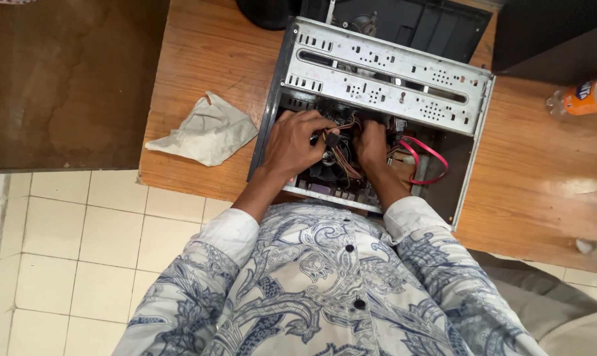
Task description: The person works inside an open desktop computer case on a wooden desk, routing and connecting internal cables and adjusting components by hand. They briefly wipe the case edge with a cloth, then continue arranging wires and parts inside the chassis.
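Observation:
An open desktop computer case (pixel 384 76) lies on a wooden table (pixel 206 53), its metal drive cage at the far side. Both my hands reach inside it. My left hand (pixel 295 142) is closed on a bundle of coloured power wires (pixel 341 155) with a black connector at its fingertips. My right hand (pixel 371 145) is deeper in the case, fingers curled among the same wires; what it grips is hidden. A red flat data cable (pixel 430 158) loops to the right of that hand. A round black fan sits below the wires.
A crumpled grey cloth (pixel 206 132) lies on the table left of the case. An orange drink bottle (pixel 585 97) lies at the far right. A black case panel (pixel 410 23) rests behind the case. Tiled floor (pixel 81 250) lies below left.

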